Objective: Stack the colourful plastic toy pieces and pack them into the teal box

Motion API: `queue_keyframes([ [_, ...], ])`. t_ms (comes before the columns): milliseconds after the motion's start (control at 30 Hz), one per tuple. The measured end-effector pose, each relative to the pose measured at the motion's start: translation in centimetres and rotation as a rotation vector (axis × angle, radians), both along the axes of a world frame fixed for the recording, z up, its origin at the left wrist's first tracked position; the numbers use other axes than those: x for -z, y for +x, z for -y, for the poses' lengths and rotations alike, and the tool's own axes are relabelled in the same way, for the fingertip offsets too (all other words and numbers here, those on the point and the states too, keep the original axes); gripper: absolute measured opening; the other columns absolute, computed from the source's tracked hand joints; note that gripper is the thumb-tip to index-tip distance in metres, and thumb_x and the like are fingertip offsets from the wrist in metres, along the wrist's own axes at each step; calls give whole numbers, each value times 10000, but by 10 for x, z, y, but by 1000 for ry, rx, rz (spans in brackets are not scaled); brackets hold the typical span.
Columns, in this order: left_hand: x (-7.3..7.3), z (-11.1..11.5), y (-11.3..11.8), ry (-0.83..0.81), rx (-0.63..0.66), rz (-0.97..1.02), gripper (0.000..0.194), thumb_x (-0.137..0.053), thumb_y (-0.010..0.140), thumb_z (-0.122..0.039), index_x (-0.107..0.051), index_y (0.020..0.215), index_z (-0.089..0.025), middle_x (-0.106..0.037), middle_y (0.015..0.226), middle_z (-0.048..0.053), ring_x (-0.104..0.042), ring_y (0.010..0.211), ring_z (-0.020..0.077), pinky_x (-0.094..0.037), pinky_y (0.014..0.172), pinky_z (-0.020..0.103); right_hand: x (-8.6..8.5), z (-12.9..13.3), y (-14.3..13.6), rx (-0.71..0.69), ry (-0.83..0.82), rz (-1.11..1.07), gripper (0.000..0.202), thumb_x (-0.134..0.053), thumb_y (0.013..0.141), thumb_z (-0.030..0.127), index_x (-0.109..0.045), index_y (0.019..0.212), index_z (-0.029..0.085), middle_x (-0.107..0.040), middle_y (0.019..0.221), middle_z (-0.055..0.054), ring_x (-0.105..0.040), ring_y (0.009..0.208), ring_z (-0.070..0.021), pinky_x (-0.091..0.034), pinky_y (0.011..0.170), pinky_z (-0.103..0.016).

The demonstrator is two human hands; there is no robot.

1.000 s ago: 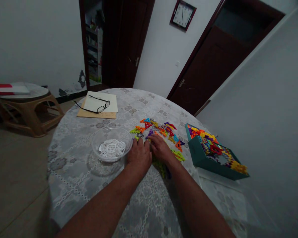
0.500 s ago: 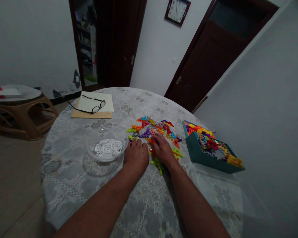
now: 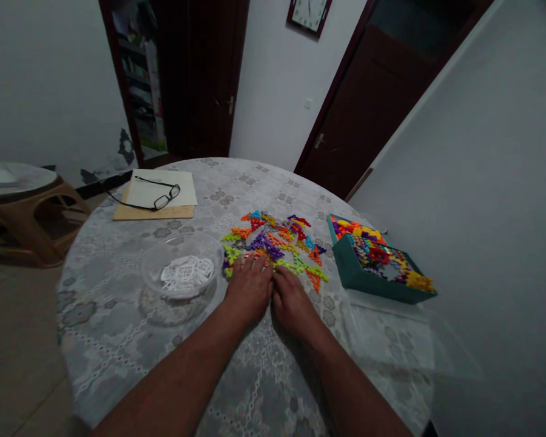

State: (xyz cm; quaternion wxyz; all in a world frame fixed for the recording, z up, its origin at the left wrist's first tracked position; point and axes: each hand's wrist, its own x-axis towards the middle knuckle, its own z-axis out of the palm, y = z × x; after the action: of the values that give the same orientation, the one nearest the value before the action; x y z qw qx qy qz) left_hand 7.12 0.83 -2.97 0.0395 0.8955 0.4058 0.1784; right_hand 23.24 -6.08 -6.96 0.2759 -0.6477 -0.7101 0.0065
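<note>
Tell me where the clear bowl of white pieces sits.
The clear bowl sits on the round table, just to the left of the left hand and the pile of coloured pieces, nearer than the glasses.

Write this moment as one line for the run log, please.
left hand: flat, touching colored pieces | right hand: beside it, same pile | clear bowl: left | teal box: right
</note>
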Motion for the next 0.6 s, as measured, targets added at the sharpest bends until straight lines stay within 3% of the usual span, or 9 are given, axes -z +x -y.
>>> queue_keyframes([
  [67, 0, -4, -2, 12, -99, -15, 374, -612, 1091, -284, -761, 1410, -159, -673, 1588, 227, -565, 1538, 431, -400, 1306, 657, 2, -10, 4, -12, 80, -42, 499, -517, 1037, 133, -699, 1495, 210, -614, 1638, -178, -562, 1550, -288, -485, 1309, -516],
  [167, -4, -10, -4, 46, -123, 30, 375, -618, 1079, -259, -760, 1403, -135, -664, 1585, 249, -586, 1521, 403, -417, 1317, 589, 2, -16, 16, 184, 210, -27, 474, -526, 1039, 151, -697, 1478, 208, -571, 1665, -194, -491, 1600, -326, -434, 1322, -612],
  [267, -6, -6, -4, 12, 56, 55, 457, -686, 1061, -324, -721, 1505, -218, -652, 1625, 187, -569, 1543, 366, -413, 1332, 553, 2, -12, 28, 453, 205, -3, 489, -562, 1039, 227, -667, 1514, 177, -529, 1688, -244, -451, 1610, -410, -401, 1287, -720],
  [333, -5, 2, -3, -45, 200, 9, 568, -783, 1008, -468, -701, 1546, -306, -640, 1652, 142, -543, 1567, 383, -389, 1340, 598, 4, -8, 34, 534, 141, -2, 501, -551, 1049, 279, -668, 1516, 138, -537, 1665, -294, -461, 1585, -454, -409, 1252, -750],
  [433, -4, 12, 1, -87, 246, -42, 737, -847, 920, -651, -675, 1573, -357, -614, 1679, 128, -507, 1589, 423, -337, 1347, 672, 9, -4, 36, 442, 90, -27, 481, -474, 1086, 320, -707, 1463, 132, -633, 1562, -281, -531, 1521, -427, -428, 1260, -701],
  [533, -3, 12, 4, -75, 126, -45, 631, -742, 1027, -576, -663, 1581, -283, -615, 1665, 164, -494, 1594, 424, -327, 1344, 684, 15, -1, 29, 255, 103, -56, 472, -449, 1105, 338, -720, 1446, 155, -669, 1534, -226, -568, 1498, -361, -446, 1290, -599],
  [600, -4, 8, 4, -68, 63, -51, 559, -700, 1068, -492, -669, 1565, -239, -618, 1650, 184, -507, 1582, 414, -349, 1337, 665, 16, 3, 23, 175, 105, -34, 463, -485, 1103, 357, -721, 1452, 164, -654, 1558, -219, -551, 1519, -362, -432, 1305, -594],
])
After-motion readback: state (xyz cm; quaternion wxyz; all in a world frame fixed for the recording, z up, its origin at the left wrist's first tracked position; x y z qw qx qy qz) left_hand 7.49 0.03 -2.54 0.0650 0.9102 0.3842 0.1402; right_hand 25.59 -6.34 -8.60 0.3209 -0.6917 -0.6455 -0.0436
